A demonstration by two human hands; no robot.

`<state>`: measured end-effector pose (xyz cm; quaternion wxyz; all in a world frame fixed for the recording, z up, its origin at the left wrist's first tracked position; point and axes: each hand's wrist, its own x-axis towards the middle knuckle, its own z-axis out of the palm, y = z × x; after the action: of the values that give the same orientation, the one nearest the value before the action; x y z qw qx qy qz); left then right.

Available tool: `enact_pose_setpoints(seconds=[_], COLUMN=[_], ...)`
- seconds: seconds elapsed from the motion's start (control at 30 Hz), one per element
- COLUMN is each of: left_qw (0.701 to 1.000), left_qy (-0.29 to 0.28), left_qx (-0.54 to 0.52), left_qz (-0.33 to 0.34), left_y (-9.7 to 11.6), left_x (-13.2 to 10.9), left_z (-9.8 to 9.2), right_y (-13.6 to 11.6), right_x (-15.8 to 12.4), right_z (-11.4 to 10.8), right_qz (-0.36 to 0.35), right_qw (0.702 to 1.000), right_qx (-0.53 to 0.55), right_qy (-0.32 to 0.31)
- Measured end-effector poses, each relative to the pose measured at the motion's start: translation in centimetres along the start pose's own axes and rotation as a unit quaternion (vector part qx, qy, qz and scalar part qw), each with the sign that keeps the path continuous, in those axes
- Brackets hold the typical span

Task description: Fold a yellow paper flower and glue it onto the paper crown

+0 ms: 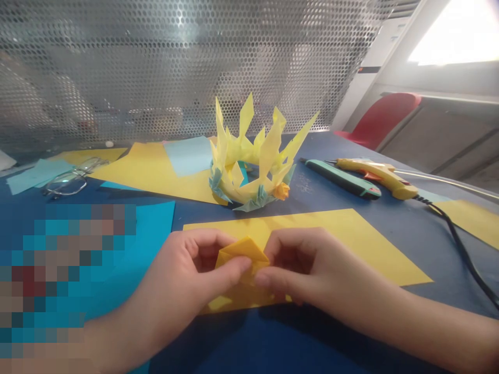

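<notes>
Between my two hands is a small folded piece of yellow paper (244, 249), its top edge coming to a point. My left hand (198, 265) pinches its left side, thumb across the front. On the right side, my right hand (300, 259) grips it between thumb and curled fingers. Both hands are over a flat yellow paper sheet (351, 244). Just beyond stands a paper crown (253, 161) with tall pale yellow points, blue-green folded pieces round its base and an orange paper flower (282, 191) at its front right.
A green utility knife (341, 178) and a yellow glue gun (378, 176) with a black cord lie at right. Blue paper (156, 234), eyeglasses (66, 184) and more yellow sheets (152, 171) lie at left. A perforated metal panel (175, 67) closes off the back; a red chair (382, 122) stands beyond.
</notes>
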<state>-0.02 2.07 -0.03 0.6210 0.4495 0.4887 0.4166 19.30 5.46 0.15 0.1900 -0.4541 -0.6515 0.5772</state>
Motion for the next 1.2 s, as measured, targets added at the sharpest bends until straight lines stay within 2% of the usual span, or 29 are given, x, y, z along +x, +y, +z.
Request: enact_pose_setpoints(seconds=[0.2,0.43,0.63,0.87,0.97,1.07,1.2], left_qw=[1.000,1.000,1.000,0.995,0.993,0.995,0.992], left_qy=[0.014,-0.010,-0.001,0.031,0.036,0.025,0.048], left_qx=[0.009,0.003,0.011,0.093,0.108,0.100,0.110], left_qz=[0.001,-0.010,-0.007,0.010,0.019,-0.016,-0.034], left_y=[-0.04,0.17,0.42,0.03,0.02,0.08,0.01], left_x=[-0.22,0.08,-0.05,-0.25,-0.14,-0.02,-0.03], left_z=[0.14,-0.14,0.17,0.38,0.39,0.42,0.44], right_y=[-0.19,-0.18,-0.08,-0.18,-0.15,0.02,0.12], right_x=[-0.02,-0.15,-0.03,-0.02,0.01,-0.02,-0.18], right_z=[0.01,0.00,0.20,0.06,0.07,0.13,0.08], right_qz=[0.015,0.026,-0.016,-0.067,-0.081,-0.091,-0.106], right_qw=[0.999,0.998,0.999,0.998,0.997,0.994,0.993], right_qx=[0.028,0.063,0.027,-0.016,0.014,0.054,0.060], right_qy=[-0.007,-0.018,-0.013,-0.006,0.000,-0.001,-0.002])
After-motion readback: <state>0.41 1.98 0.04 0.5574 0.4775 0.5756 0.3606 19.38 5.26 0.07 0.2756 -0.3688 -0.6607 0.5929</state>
